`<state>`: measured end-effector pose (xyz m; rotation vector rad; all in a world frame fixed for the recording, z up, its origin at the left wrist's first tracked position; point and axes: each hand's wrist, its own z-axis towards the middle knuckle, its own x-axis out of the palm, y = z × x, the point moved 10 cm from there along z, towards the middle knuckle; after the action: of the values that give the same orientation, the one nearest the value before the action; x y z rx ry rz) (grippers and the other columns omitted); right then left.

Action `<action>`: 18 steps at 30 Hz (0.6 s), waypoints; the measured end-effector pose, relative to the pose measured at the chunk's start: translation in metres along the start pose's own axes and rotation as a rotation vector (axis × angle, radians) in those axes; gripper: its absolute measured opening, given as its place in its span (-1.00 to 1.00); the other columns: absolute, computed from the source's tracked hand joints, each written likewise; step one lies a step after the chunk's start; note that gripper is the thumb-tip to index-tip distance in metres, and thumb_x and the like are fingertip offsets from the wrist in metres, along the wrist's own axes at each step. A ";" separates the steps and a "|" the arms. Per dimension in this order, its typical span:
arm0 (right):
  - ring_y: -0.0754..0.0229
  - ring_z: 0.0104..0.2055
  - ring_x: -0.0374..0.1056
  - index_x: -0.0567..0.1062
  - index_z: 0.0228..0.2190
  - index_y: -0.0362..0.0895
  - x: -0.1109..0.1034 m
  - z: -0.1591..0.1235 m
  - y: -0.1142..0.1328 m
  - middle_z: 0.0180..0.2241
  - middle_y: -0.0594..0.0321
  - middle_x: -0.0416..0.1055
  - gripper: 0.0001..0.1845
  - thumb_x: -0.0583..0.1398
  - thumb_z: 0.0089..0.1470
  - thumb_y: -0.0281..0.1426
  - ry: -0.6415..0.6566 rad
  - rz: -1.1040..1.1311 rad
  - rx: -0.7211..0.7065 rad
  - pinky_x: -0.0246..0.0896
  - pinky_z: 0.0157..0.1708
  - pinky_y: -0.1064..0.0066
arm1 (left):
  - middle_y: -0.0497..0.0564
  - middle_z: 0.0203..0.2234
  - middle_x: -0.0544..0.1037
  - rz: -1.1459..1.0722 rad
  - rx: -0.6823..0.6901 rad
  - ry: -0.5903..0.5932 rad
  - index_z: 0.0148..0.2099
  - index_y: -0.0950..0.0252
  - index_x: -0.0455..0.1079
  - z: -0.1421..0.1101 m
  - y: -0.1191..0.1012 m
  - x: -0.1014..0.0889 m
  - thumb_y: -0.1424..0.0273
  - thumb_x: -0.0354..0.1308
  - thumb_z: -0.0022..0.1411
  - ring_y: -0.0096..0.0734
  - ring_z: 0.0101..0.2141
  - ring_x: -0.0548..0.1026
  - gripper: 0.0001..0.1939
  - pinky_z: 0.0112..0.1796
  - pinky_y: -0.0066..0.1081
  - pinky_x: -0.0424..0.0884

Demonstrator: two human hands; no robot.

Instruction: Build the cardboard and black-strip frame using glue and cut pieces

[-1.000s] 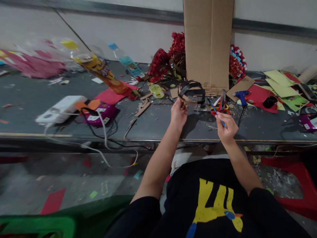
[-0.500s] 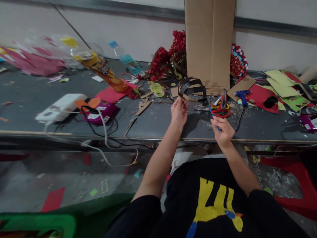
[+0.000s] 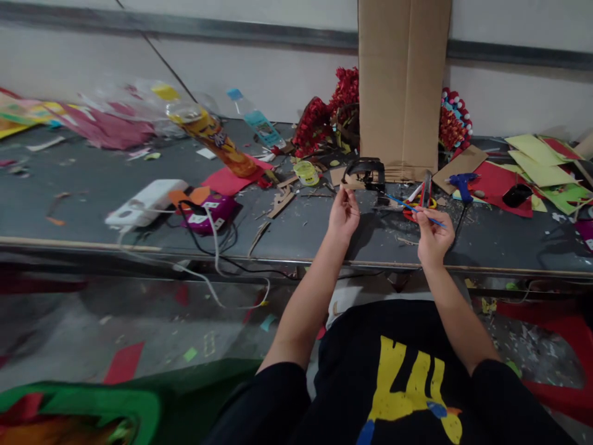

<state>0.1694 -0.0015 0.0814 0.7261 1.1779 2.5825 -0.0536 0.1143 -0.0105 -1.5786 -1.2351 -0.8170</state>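
Observation:
My left hand (image 3: 345, 213) is closed at the fingertips on the lower left edge of a black frame of curved strips (image 3: 368, 167), held up over the bench. Between the thumb and fingers of my right hand (image 3: 434, 238) is a thin blue paintbrush (image 3: 403, 203), almost level. Its tip points left at the frame's lower right end; I cannot tell whether they touch. Behind the brush lie scissors with red and yellow handles (image 3: 410, 212), partly hidden. A yellow-rimmed small tub (image 3: 306, 173) stands left of the frame.
A tall cardboard sheet (image 3: 403, 80) leans against the wall. To the right lie a blue glue gun (image 3: 464, 184), a black pot (image 3: 517, 196) and coloured paper (image 3: 540, 162). A yellow-capped bottle (image 3: 210, 139), a white power strip (image 3: 144, 204) and trailing cables are on the left.
The brush has swung from steep to nearly level as my right hand turned. The black frame has tilted in my left hand. The whole view has shifted a little to the left.

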 end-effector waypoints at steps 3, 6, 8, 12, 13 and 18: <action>0.22 -0.31 0.52 0.42 -0.44 -0.10 0.005 0.002 -0.007 -0.40 0.31 0.51 -0.78 0.31 -0.04 -0.24 0.026 0.001 0.006 0.51 -0.30 0.32 | -0.13 -0.63 0.49 -0.013 -0.014 0.002 -0.28 0.35 0.42 -0.002 0.002 0.001 0.48 -0.14 0.39 -0.77 -0.61 0.47 -0.68 -0.46 -0.84 0.40; 0.24 -0.33 0.51 0.43 -0.42 -0.10 -0.004 0.006 -0.009 -0.40 0.31 0.51 -0.78 0.29 -0.03 -0.23 0.000 -0.052 -0.017 0.50 -0.31 0.34 | -0.14 -0.64 0.49 -0.006 -0.010 -0.008 -0.31 0.36 0.42 -0.002 0.001 0.001 0.47 -0.15 0.39 -0.79 -0.62 0.46 -0.67 -0.47 -0.85 0.39; 0.26 -0.35 0.51 0.43 -0.42 -0.11 -0.014 0.009 -0.008 -0.40 0.32 0.51 -0.79 0.28 -0.01 -0.25 -0.034 -0.099 -0.033 0.49 -0.32 0.36 | -0.14 -0.63 0.49 -0.001 0.002 -0.015 -0.26 0.35 0.43 -0.001 0.000 0.001 0.47 -0.15 0.39 -0.80 -0.62 0.46 -0.68 -0.45 -0.86 0.39; 0.28 -0.34 0.51 0.43 -0.41 -0.11 -0.022 0.011 0.003 -0.40 0.35 0.48 -0.85 0.28 0.01 -0.31 -0.072 -0.088 -0.082 0.49 -0.33 0.41 | -0.14 -0.61 0.49 -0.011 0.021 -0.009 -0.20 0.35 0.45 0.000 -0.002 0.000 0.49 -0.12 0.38 -0.80 -0.60 0.46 -0.70 -0.41 -0.85 0.41; 0.29 -0.34 0.51 0.43 -0.41 -0.10 -0.019 0.010 0.007 -0.40 0.36 0.48 -0.87 0.28 0.01 -0.33 -0.068 -0.066 -0.101 0.49 -0.33 0.42 | -0.14 -0.61 0.49 -0.011 0.024 -0.007 -0.21 0.35 0.45 0.000 -0.002 0.000 0.49 -0.12 0.38 -0.79 -0.60 0.46 -0.71 -0.41 -0.84 0.41; 0.28 -0.31 0.51 0.42 -0.39 -0.08 0.010 0.003 0.014 -0.38 0.36 0.49 -0.88 0.27 0.03 -0.35 0.042 0.004 -0.145 0.50 -0.31 0.41 | -0.15 -0.62 0.50 0.033 0.052 -0.009 -0.32 0.34 0.44 -0.002 -0.004 0.000 0.49 -0.12 0.38 -0.80 -0.60 0.46 -0.68 -0.45 -0.85 0.40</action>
<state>0.1622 -0.0048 0.0974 0.6468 0.9882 2.6649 -0.0576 0.1125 -0.0085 -1.5582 -1.2239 -0.7524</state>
